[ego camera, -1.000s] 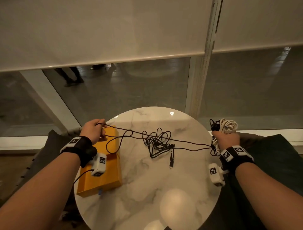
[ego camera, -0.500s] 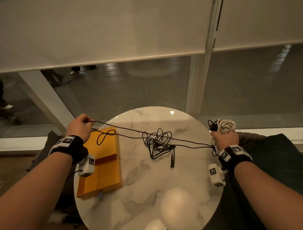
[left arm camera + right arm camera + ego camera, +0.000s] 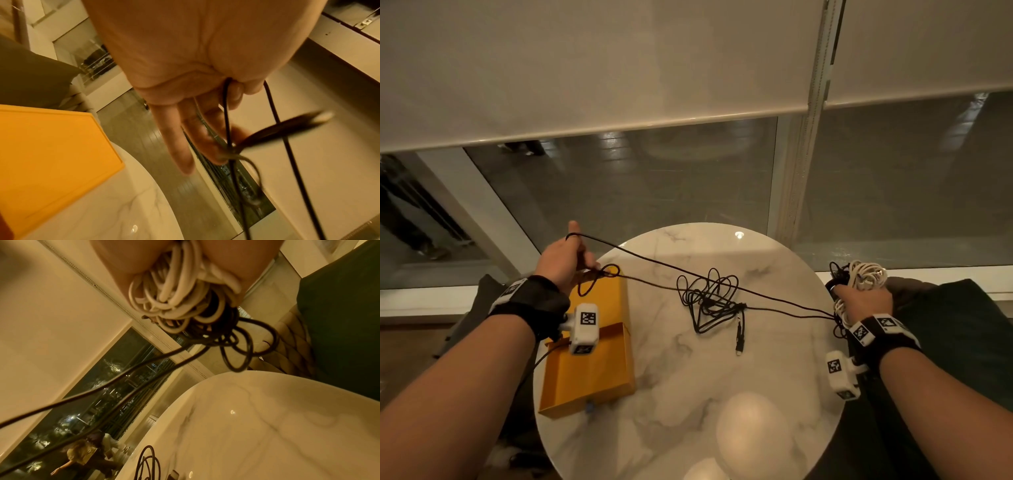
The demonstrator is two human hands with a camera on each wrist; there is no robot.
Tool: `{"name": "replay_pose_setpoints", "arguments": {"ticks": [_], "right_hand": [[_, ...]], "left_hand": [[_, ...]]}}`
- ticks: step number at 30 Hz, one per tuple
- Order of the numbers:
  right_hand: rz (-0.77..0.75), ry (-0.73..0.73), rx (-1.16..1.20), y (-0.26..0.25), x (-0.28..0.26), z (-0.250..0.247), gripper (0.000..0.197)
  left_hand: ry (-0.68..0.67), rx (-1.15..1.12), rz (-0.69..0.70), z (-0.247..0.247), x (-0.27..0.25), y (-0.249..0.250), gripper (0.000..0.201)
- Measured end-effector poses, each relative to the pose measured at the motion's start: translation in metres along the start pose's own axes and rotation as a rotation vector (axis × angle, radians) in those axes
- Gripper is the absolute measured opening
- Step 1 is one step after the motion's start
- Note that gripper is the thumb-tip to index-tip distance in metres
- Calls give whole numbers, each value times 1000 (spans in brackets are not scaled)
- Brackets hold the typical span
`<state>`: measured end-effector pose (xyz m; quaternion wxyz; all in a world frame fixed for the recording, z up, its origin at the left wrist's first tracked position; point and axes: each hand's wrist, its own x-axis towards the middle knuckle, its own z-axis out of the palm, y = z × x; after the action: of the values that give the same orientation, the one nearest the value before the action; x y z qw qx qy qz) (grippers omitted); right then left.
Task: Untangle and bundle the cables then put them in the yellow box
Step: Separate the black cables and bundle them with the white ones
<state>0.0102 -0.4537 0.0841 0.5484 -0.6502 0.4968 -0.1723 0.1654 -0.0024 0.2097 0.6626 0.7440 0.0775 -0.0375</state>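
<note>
A thin black cable (image 3: 226, 113) stretches in two strands across the round marble table (image 3: 688, 394) between my hands. My left hand (image 3: 571, 253) is raised over the far end of the yellow box (image 3: 592, 377). The cable is looped over its upright thumb and pinched at the thumb's base, its other fingers straight. A blurred plug (image 3: 287, 125) swings beside them. My right hand (image 3: 863, 301), at the table's right edge, grips a coiled bundle of white and black cable (image 3: 174, 293). A black tangle (image 3: 709, 301) lies mid-table with a loose plug end (image 3: 739, 339).
The yellow box (image 3: 51, 146) lies open at the table's left edge. A dark green seat (image 3: 945, 325) is close on the right, and a dark chair (image 3: 493, 291) on the left. Window glass and roller blinds stand just behind the table.
My left hand swung out to the left, then rose and moved away from me with its thumb now up, lifting the cable's upper strand. The right hand and the tangle barely moved.
</note>
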Motion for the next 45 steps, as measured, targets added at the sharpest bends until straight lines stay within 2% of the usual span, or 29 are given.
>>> {"name": "replay_pose_setpoints", "arguments": {"ticks": [3, 4, 7, 9, 12, 18, 20, 22, 23, 26, 28, 30, 33, 36, 39, 42, 44, 45], "right_hand": [[-20, -4, -38, 4, 2, -3, 46], [-24, -1, -54, 6, 3, -5, 47], [12, 19, -99, 9, 7, -12, 49], [33, 37, -102, 13, 9, -15, 49], [50, 45, -106, 16, 10, -16, 49], [68, 40, -116, 19, 6, -13, 49], [70, 36, -118, 20, 5, -14, 49], [59, 29, -117, 22, 4, -14, 50], [56, 24, -118, 23, 4, -14, 51], [40, 16, -134, 22, -1, -12, 52], [45, 16, -117, 19, -3, -11, 53], [47, 16, -109, 14, -4, -10, 54], [56, 15, -141, 13, -2, -12, 53], [83, 30, -126, 18, 0, -18, 55], [116, 43, -115, 20, 0, -22, 58], [70, 31, -141, 18, -3, -19, 57], [18, 14, -151, 16, -3, -16, 56], [3, 1, -130, 16, -2, -14, 56]], "left_hand": [[68, 215, 85, -3, 5, 1, 53], [92, 267, 109, -6, 8, 1, 46], [133, 460, 215, -14, 13, 1, 6], [173, 648, 287, -17, 14, 0, 8], [219, 698, 300, -19, 17, -2, 6], [197, 448, 26, -11, 7, 11, 36], [221, 285, -77, -11, 5, 18, 27], [234, -33, -185, -12, 6, 23, 13], [216, -160, -208, -13, 5, 27, 17], [80, -358, -149, -11, 4, 41, 31], [7, -483, -87, -6, 6, 50, 25], [38, -562, -19, -3, 10, 53, 16], [148, -504, 110, 3, 14, 56, 22], [176, -424, 184, 6, 10, 58, 25], [112, -503, 163, 9, 5, 59, 27], [36, -743, 83, 17, 11, 59, 18], [61, -712, 104, 25, 9, 61, 13], [70, -654, 105, 31, 7, 61, 18]]}}
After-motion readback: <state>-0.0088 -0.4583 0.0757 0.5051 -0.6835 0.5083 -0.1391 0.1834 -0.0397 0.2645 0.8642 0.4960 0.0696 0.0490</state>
